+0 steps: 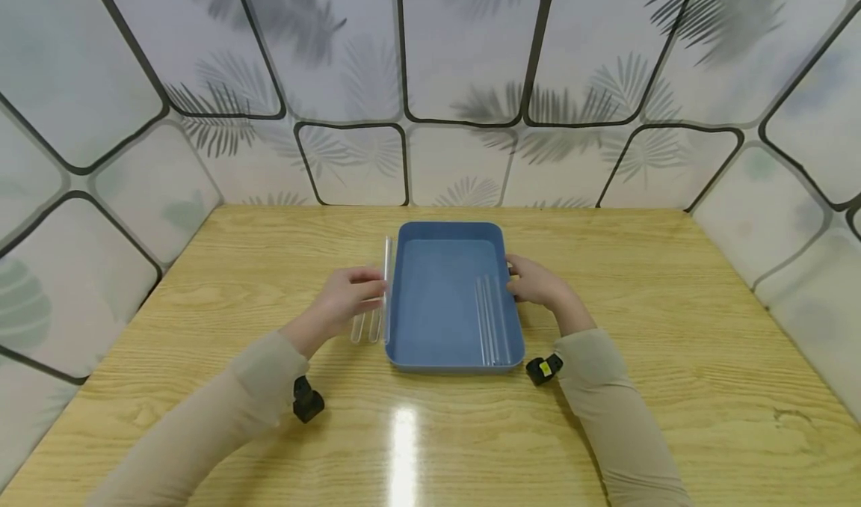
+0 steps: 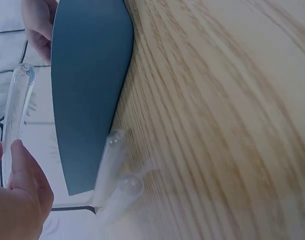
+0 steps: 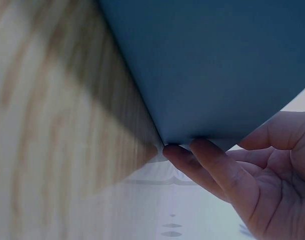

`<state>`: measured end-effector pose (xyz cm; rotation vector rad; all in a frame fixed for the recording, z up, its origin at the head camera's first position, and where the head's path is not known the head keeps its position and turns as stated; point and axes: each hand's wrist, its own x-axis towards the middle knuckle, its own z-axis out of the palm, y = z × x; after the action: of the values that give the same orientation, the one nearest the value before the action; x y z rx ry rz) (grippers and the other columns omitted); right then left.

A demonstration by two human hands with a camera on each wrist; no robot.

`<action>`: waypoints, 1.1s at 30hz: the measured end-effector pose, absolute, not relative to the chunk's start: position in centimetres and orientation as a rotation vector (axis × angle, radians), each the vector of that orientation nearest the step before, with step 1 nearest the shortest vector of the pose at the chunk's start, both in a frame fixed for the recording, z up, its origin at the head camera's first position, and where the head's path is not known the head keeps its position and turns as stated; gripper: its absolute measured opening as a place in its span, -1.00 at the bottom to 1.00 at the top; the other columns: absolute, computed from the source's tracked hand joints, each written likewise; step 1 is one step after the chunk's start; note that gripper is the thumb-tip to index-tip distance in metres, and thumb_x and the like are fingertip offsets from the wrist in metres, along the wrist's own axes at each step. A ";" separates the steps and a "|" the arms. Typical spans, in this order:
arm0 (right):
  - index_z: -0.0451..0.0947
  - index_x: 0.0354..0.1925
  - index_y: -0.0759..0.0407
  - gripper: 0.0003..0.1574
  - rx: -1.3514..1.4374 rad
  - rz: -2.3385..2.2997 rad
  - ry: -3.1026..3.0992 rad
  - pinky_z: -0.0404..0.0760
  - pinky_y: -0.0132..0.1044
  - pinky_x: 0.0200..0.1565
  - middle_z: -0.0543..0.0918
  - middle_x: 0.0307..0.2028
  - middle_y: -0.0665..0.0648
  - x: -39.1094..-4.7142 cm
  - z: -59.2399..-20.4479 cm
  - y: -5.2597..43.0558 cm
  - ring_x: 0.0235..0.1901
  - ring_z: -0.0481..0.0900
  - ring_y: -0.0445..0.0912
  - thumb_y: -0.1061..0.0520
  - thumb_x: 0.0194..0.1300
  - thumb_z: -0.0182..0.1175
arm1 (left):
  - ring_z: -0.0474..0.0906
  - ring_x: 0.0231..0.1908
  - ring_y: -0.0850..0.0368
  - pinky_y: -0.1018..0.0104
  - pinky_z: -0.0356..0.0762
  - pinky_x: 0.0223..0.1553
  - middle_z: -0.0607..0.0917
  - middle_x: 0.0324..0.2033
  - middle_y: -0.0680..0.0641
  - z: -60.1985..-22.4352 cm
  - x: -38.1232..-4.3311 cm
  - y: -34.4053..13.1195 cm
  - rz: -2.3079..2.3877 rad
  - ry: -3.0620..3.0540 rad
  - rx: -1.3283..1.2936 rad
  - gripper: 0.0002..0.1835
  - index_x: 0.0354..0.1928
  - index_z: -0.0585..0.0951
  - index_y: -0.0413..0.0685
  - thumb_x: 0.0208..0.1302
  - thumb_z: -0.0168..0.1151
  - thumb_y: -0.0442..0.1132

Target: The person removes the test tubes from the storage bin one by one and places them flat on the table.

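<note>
Between the fingertips and thumb of my left hand is a clear test tube, held upright in the left wrist view, rounded end up. In the head view this tube overlaps the left rim of a blue tray. Two more clear tubes lie on the table beneath that hand, just left of the tray. Several clear tubes lie side by side inside the tray, along its right wall. My right hand touches the tray's right outer wall, its fingers fairly straight against the blue side.
The wooden table reaches back to a patterned curtain wall and side walls. A black wrist camera sits by the left cuff, another black camera by the right cuff, close to the tray's near right corner.
</note>
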<state>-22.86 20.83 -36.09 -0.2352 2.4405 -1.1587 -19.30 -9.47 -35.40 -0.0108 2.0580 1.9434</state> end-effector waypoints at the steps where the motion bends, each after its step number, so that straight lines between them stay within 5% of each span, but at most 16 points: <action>1: -0.27 0.31 0.42 -0.21 -0.239 -1.158 2.440 0.49 -0.08 -0.11 0.02 0.22 0.51 -22.8 -36.1 20.8 0.14 0.20 0.24 0.43 0.15 -0.23 | 0.48 -0.27 0.18 0.26 0.47 -0.09 0.48 -0.20 -0.17 -35.5 -19.3 -9.7 1.947 2.059 -0.012 -0.68 -0.01 0.38 -0.48 0.23 0.03 -0.42; 22: -0.25 0.32 0.39 -0.22 -0.235 -1.151 2.449 0.49 -0.06 -0.10 0.03 0.23 0.48 -22.6 -35.9 20.8 0.15 0.17 0.24 0.41 0.16 -0.23 | 0.42 -0.07 -0.01 0.22 0.42 -0.03 0.38 -0.04 -0.30 -36.0 -19.5 -12.8 1.873 2.125 -0.062 -0.59 0.10 0.27 -0.51 0.28 -0.02 -0.37; 33: -0.27 0.33 0.38 -0.22 -0.236 -1.143 2.447 0.50 -0.08 -0.12 0.02 0.23 0.48 -22.8 -35.9 20.8 0.14 0.20 0.24 0.41 0.18 -0.24 | 0.47 -0.18 0.06 0.28 0.47 -0.11 0.45 -0.20 -0.18 -36.4 -20.2 -13.4 1.797 2.191 -0.117 -0.65 -0.01 0.34 -0.51 0.23 0.04 -0.39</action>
<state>-22.77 20.75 -35.92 -0.2364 2.4473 -1.1428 -20.19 -13.43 -36.39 -0.1173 2.1910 1.7971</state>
